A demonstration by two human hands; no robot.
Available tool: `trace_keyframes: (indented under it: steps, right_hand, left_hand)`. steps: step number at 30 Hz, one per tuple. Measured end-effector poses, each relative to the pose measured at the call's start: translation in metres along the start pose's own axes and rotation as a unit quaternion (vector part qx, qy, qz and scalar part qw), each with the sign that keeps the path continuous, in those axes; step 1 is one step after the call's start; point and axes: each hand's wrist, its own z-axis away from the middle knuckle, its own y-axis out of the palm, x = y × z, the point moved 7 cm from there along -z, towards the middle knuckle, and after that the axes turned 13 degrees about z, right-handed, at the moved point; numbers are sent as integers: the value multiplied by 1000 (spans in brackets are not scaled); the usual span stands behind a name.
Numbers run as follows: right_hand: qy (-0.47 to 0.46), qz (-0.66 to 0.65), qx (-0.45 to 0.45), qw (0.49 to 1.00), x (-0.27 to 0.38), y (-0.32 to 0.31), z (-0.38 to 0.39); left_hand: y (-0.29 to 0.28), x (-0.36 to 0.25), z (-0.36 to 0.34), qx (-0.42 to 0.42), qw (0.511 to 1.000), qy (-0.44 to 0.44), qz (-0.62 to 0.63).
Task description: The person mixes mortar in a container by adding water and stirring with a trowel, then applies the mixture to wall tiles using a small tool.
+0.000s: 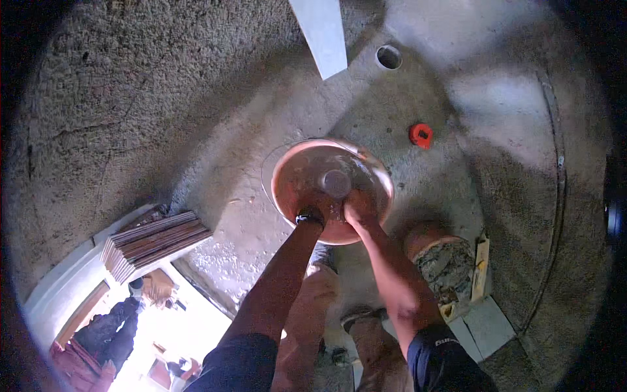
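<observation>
A reddish-orange bucket (386, 189) with murky brown water stands on the floor in front of me. Both my arms reach down into it. My left hand (311, 208) is in the near left part, a dark band around its wrist, its fingers lost in shadow and water. Beside it, my right hand (359, 208) dips in at the near right; its fingertips are hidden too. Between and just beyond the hands is a round grey-brown thing (336, 183), its kind unclear. Whether either hand holds something does not show.
A second bucket (446, 264) with grey mix stands at the near right, beside a wooden strip (481, 268) and grey tiles (486, 326). Stacked tiles (157, 243) lie left. Farther off are a red object (420, 135), a pipe opening (389, 57) and a white board (321, 39).
</observation>
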Motion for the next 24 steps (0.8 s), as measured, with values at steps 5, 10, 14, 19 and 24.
trace_keyframes:
  steps: [5, 10, 14, 19, 24]
  right_hand:
    - [-98, -7, -210, 973, 29, -121, 74]
    - [-69, -45, -134, 988, 33, -240, 152]
    - [-141, -218, -177, 949, 47, -327, 191]
    - [-96, 14, -279, 955, 42, -342, 260]
    - [71, 99, -93, 988, -72, -220, 442]
  left_hand:
    - [-11, -180, 82, 88, 921, 225, -307]
    - [-58, -320, 163, 205, 976, -65, 44]
    - [-71, -441, 193, 172, 948, 262, 52]
    - [-71, -462, 227, 220, 933, 278, -58]
    - [-113, -383, 316, 174, 869, 256, -387]
